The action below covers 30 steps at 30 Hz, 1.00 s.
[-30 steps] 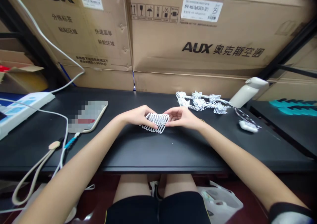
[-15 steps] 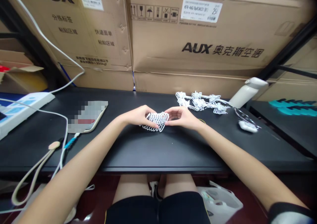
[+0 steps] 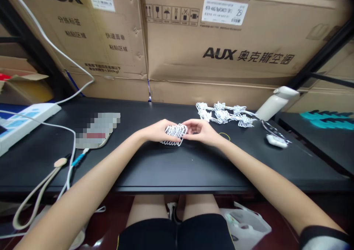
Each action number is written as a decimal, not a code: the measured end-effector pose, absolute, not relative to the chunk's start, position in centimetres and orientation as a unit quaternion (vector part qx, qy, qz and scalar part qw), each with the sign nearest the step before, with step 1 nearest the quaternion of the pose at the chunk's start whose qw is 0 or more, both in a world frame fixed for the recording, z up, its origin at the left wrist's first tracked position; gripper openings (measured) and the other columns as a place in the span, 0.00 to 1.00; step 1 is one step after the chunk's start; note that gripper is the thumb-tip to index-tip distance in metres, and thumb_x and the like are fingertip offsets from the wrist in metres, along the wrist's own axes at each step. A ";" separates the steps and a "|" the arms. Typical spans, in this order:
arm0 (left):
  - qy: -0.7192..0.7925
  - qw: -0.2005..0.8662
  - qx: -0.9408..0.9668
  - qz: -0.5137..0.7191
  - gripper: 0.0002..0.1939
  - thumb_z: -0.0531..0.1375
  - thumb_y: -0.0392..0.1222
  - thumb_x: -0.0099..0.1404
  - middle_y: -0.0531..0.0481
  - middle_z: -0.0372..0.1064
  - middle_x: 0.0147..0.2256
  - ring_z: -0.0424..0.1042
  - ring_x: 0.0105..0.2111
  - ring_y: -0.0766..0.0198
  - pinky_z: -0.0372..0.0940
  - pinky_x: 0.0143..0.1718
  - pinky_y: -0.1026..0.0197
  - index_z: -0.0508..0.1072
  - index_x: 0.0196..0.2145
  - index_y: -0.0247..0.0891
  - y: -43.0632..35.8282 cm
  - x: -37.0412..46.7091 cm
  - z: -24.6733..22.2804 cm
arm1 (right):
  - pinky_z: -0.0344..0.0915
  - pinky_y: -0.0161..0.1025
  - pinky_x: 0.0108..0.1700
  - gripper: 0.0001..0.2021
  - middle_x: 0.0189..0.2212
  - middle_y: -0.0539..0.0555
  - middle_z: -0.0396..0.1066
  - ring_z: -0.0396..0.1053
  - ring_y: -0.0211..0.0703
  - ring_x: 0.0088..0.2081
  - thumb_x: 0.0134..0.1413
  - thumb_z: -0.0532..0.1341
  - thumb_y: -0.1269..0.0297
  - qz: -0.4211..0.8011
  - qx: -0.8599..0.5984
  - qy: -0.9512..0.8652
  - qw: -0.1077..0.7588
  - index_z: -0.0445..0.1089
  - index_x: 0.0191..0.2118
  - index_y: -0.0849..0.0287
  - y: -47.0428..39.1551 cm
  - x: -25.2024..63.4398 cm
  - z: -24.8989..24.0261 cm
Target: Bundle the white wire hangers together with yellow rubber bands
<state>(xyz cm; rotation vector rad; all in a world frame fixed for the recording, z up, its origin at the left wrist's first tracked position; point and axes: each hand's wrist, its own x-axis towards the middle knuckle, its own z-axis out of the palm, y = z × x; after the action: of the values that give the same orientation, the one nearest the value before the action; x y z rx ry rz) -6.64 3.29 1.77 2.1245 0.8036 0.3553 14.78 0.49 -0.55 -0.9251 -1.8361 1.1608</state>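
Note:
A bundle of white wire clips, lined up in a row of angular loops, is held just above the black table, between my hands. My left hand wraps round its left side, thumb along the near face and fingers partly hidden behind. At the right end, my right hand pinches the outermost loop between thumb and fingertips. Whether that loop is separate from the others, I cannot tell. Several more white wire clip clusters lie in two rows behind and to the right. A thin yellow rubber band lies by my right wrist.
A cream bottle and a white earphone case stand at the right. To the left are a phone on a cable and a white power strip. Large cardboard boxes line the back of the table.
My left hand has shifted slightly right and lower round the bundle, and the bundle's right end has tilted a little. More of the yellow band shows by my right wrist.

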 end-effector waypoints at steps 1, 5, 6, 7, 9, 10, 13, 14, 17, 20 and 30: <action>0.321 0.410 0.843 0.135 0.20 0.63 0.52 0.52 0.51 0.70 0.28 0.65 0.27 0.66 0.59 0.27 0.66 0.75 0.36 0.33 3.3 -6.7 1.9 | 0.69 0.37 0.35 0.22 0.30 0.50 0.69 0.67 0.34 0.27 0.37 0.71 0.62 0.487 -0.359 -0.704 0.372 0.70 0.42 0.61 0.6 14.8 -0.5; 0.314 0.402 0.850 0.131 0.19 0.61 0.50 0.55 0.50 0.70 0.29 0.65 0.27 0.66 0.59 0.28 0.66 0.74 0.39 0.32 3.3 -6.8 2.2 | 0.70 0.36 0.35 0.22 0.28 0.49 0.70 0.69 0.34 0.29 0.36 0.71 0.65 0.561 -0.345 -0.664 0.353 0.68 0.40 0.62 0.9 15.1 -0.6; 0.311 0.400 0.852 0.129 0.19 0.61 0.50 0.55 0.50 0.70 0.29 0.65 0.27 0.66 0.59 0.28 0.66 0.74 0.39 0.32 3.3 -6.8 2.2 | 0.70 0.36 0.35 0.22 0.28 0.49 0.70 0.69 0.35 0.29 0.35 0.71 0.65 0.568 -0.345 -0.661 0.349 0.68 0.40 0.62 1.0 15.2 -0.6; 0.309 0.398 0.855 0.127 0.19 0.61 0.50 0.55 0.50 0.70 0.29 0.65 0.27 0.66 0.59 0.27 0.66 0.74 0.40 0.32 3.3 -6.8 2.2 | 0.70 0.36 0.34 0.22 0.28 0.49 0.70 0.70 0.35 0.29 0.35 0.72 0.64 0.570 -0.347 -0.659 0.346 0.68 0.40 0.62 1.0 15.3 -0.6; 0.301 0.397 0.859 0.121 0.19 0.61 0.49 0.55 0.50 0.70 0.29 0.66 0.27 0.66 0.58 0.27 0.67 0.75 0.40 0.32 3.2 -6.8 2.1 | 0.70 0.35 0.33 0.22 0.27 0.50 0.71 0.70 0.34 0.27 0.35 0.72 0.63 0.564 -0.352 -0.661 0.348 0.69 0.39 0.63 1.0 15.4 -0.5; 0.297 0.397 0.860 0.121 0.20 0.62 0.50 0.54 0.50 0.71 0.30 0.66 0.27 0.66 0.58 0.27 0.66 0.75 0.40 0.32 3.2 -6.7 2.1 | 0.70 0.35 0.33 0.22 0.27 0.49 0.71 0.69 0.34 0.27 0.35 0.72 0.63 0.559 -0.354 -0.662 0.352 0.69 0.39 0.63 1.0 15.4 -0.5; 0.295 0.390 0.861 0.141 0.22 0.64 0.52 0.51 0.50 0.72 0.31 0.67 0.29 0.64 0.59 0.28 0.66 0.75 0.39 0.33 3.0 -6.4 1.9 | 0.70 0.35 0.31 0.22 0.25 0.49 0.71 0.69 0.34 0.24 0.33 0.73 0.64 0.555 -0.358 -0.657 0.364 0.69 0.38 0.63 0.8 15.1 -0.5; 0.300 0.383 0.860 0.153 0.23 0.65 0.53 0.50 0.49 0.72 0.31 0.67 0.29 0.64 0.59 0.29 0.66 0.76 0.39 0.33 2.9 -6.3 1.8 | 0.70 0.35 0.30 0.22 0.25 0.49 0.71 0.70 0.35 0.24 0.33 0.73 0.64 0.556 -0.360 -0.653 0.367 0.69 0.38 0.63 0.7 15.0 -0.5; 0.320 0.356 0.859 0.183 0.23 0.66 0.54 0.48 0.50 0.72 0.29 0.68 0.29 0.63 0.58 0.28 0.66 0.76 0.36 0.34 2.7 -5.9 1.4 | 0.70 0.35 0.31 0.22 0.25 0.49 0.72 0.71 0.36 0.25 0.33 0.73 0.64 0.556 -0.365 -0.643 0.378 0.69 0.38 0.63 0.5 14.6 -0.5; 0.334 0.330 0.861 0.196 0.20 0.65 0.53 0.49 0.51 0.72 0.26 0.68 0.27 0.64 0.57 0.26 0.66 0.76 0.33 0.34 2.4 -5.5 1.2 | 0.72 0.36 0.36 0.23 0.27 0.50 0.72 0.72 0.36 0.28 0.32 0.73 0.65 0.550 -0.362 -0.646 0.386 0.69 0.38 0.63 0.3 14.6 -0.3; 0.289 0.030 0.934 0.209 0.17 0.57 0.43 0.60 0.42 0.76 0.38 0.74 0.33 0.58 0.63 0.33 0.63 0.73 0.45 0.34 2.3 -6.0 1.4 | 0.71 0.38 0.23 0.24 0.18 0.50 0.68 0.72 0.42 0.20 0.47 0.59 0.39 0.557 -0.470 -0.522 0.443 0.59 0.28 0.58 0.8 14.4 0.2</action>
<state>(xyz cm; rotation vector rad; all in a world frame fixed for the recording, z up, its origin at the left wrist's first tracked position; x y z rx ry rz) -5.96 2.35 1.45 2.8783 0.8906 0.6433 14.44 0.76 0.24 -1.1654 -1.2956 1.3812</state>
